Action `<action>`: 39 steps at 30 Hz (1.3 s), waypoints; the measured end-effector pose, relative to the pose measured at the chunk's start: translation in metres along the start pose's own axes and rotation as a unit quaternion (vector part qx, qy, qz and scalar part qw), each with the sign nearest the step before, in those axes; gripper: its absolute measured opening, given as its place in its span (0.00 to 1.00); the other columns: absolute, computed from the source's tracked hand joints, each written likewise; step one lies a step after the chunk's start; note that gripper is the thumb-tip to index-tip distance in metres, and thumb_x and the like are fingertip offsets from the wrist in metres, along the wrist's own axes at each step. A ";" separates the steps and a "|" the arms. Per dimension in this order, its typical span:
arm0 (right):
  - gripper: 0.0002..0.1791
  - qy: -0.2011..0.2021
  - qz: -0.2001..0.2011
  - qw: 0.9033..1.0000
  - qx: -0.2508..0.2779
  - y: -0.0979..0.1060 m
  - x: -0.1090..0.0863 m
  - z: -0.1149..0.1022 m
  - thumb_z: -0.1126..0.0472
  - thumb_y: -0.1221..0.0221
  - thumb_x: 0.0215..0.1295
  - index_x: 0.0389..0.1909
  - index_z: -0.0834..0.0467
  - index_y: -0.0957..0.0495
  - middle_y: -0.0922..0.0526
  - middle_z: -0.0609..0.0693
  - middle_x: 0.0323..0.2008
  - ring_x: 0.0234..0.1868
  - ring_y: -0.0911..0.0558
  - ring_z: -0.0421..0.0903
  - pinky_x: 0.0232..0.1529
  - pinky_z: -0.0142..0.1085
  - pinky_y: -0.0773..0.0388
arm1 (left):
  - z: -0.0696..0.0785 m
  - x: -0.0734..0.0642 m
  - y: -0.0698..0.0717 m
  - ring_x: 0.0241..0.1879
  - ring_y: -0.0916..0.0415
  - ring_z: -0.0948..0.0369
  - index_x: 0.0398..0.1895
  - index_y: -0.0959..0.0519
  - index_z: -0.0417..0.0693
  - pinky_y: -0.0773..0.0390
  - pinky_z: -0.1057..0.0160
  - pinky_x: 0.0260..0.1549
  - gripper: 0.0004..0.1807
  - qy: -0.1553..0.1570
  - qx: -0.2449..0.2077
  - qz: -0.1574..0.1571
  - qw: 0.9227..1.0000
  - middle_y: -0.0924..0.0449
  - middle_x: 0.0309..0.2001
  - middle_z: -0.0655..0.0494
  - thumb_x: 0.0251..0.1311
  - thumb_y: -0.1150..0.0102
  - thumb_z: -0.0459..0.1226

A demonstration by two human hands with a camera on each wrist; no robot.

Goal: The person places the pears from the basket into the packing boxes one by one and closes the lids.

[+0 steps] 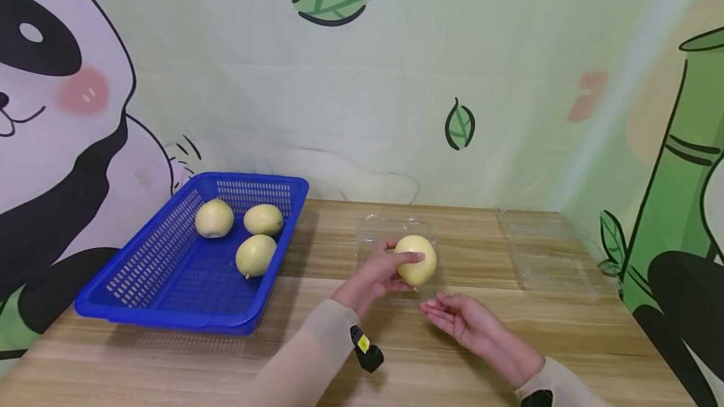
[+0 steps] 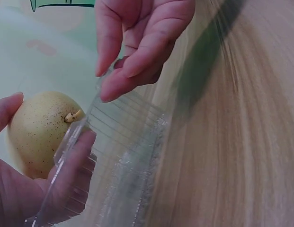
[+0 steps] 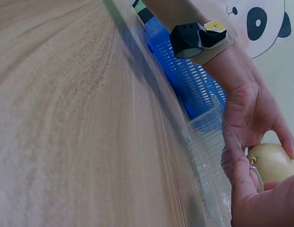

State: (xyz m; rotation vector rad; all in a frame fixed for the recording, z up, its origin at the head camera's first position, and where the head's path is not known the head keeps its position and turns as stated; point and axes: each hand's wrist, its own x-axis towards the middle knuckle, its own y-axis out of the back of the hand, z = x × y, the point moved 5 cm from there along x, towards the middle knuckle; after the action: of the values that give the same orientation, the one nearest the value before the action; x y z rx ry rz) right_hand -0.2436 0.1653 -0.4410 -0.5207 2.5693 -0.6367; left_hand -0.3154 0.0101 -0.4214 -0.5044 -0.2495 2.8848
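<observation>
My left hand (image 1: 374,278) grips a pale yellow pear (image 1: 417,261), thumb across its top and fingers beneath. The pear is over a clear plastic box (image 1: 370,231) on the table. In the left wrist view the pear's stem (image 2: 73,116) faces the box's rim, and some fingers of the left hand (image 2: 19,198) show through the clear wall (image 2: 132,127). My right hand (image 1: 466,321) pinches the near rim of the box between thumb and fingers. In the right wrist view the right hand (image 3: 265,203) partly hides the pear (image 3: 274,161).
To the left stands a blue plastic basket (image 1: 170,316) holding a pear (image 1: 214,218), another pear (image 1: 263,220) and a third pear (image 1: 256,255). A second clear plastic box (image 1: 551,253) lies at the back right. Behind the wooden table (image 1: 452,375) hangs a printed panda backdrop (image 1: 367,112).
</observation>
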 end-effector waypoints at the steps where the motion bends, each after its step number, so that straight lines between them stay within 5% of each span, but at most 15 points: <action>1: 0.19 0.000 0.001 1.000 0.000 0.000 0.000 0.000 0.66 0.59 0.82 0.38 0.58 0.19 0.11 0.49 0.36 0.42 0.11 0.39 0.51 0.28 0.15 | -0.001 0.000 0.000 0.48 0.16 0.44 0.70 0.39 0.40 0.12 0.60 0.30 0.39 0.000 0.000 0.001 1.000 0.27 0.62 0.32 0.58 0.29 0.35; 9: 0.16 -0.002 0.002 1.000 -0.004 0.001 0.000 0.000 0.67 0.59 0.81 0.40 0.59 0.21 0.12 0.49 0.36 0.42 0.11 0.39 0.51 0.28 0.15 | -0.007 0.001 -0.005 0.47 0.14 0.44 0.71 0.39 0.38 0.14 0.63 0.26 0.40 0.001 0.031 -0.002 1.000 0.24 0.59 0.31 0.59 0.29 0.35; 21: 0.17 -0.001 0.000 1.000 -0.003 0.002 -0.001 0.001 0.67 0.59 0.81 0.40 0.59 0.21 0.12 0.49 0.36 0.42 0.11 0.39 0.51 0.28 0.15 | -0.010 0.001 -0.010 0.48 0.16 0.42 0.70 0.39 0.37 0.11 0.46 0.42 0.39 0.002 0.055 -0.007 0.998 0.26 0.60 0.31 0.60 0.29 0.35; 39: 0.17 -0.001 -0.004 1.000 0.003 -0.001 0.001 0.001 0.66 0.59 0.82 0.39 0.60 0.20 0.11 0.50 0.36 0.42 0.11 0.39 0.50 0.28 0.15 | -0.008 0.002 -0.008 0.45 0.18 0.47 0.70 0.36 0.38 0.11 0.52 0.39 0.38 0.018 0.091 -0.004 0.996 0.24 0.58 0.34 0.59 0.28 0.36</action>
State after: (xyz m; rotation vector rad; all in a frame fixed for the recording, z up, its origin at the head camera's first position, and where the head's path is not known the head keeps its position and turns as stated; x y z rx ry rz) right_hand -0.2439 0.1637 -0.4417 -0.5301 2.5638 -0.6466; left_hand -0.3124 0.0196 -0.4278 -0.5208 0.0184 2.8515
